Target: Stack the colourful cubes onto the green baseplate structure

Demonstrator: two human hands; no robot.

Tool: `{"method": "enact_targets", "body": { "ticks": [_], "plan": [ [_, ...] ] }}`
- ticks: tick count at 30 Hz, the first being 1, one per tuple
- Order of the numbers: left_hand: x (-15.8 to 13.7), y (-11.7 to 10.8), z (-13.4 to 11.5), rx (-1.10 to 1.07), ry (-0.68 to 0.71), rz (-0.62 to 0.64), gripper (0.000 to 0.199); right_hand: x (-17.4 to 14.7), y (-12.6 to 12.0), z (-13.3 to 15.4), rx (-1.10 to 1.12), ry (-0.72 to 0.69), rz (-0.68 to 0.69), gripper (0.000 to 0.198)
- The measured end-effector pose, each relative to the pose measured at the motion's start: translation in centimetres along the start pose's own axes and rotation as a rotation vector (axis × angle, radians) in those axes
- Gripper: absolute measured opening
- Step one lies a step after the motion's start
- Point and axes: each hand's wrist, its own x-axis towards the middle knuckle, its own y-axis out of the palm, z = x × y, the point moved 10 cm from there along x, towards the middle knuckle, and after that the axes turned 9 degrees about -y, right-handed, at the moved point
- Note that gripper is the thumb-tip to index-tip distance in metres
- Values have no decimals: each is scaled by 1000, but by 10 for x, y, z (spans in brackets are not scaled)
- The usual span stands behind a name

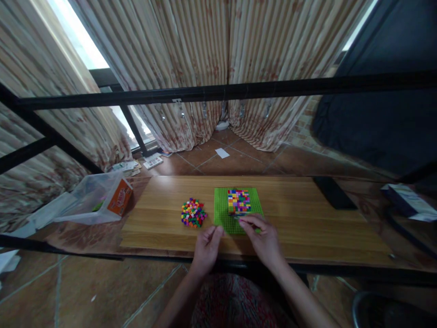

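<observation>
A green studded baseplate (pixel 221 207) lies on the wooden table, bearing a multicoloured block of small toy bricks (pixel 239 200). My right hand (pixel 263 237) is over the plate's near right part, thumb and forefinger pinched close to the block's near edge. Something small and partly shiny shows at these fingertips, too small to name. My left hand (pixel 206 246) rests at the plate's near left corner with its fingers curled and thumb pressed against them. Whether it grips the plate's edge or a small piece is hidden. Left of the plate sits a pile of loose coloured bricks (pixel 193 213).
A clear plastic bin (pixel 85 212) with an orange label stands beyond the table's left end. A dark flat object (pixel 334 193) lies at the far right of the table (pixel 300 218). A black metal bar (pixel 205 93) crosses in front of the curtains.
</observation>
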Motion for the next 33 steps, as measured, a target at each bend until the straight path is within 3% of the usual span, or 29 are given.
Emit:
{"method": "enact_targets", "body": {
  "ticks": [6,11,14,20,33],
  "plan": [
    [5,-85,-8,389,308,-395,22,35,-16,-15,-359,-137,-19,26],
    [19,-129,3,588,302,-588,25,58,0,-16,-526,-224,46,27],
    [22,-134,9,623,291,-613,26,63,7,-17,-566,-247,83,24],
    [21,-122,10,643,311,-586,23,65,10,-23,-603,-243,104,20],
    [20,-121,11,660,289,-595,23,66,8,-31,-522,-213,39,19]
  ]
}}
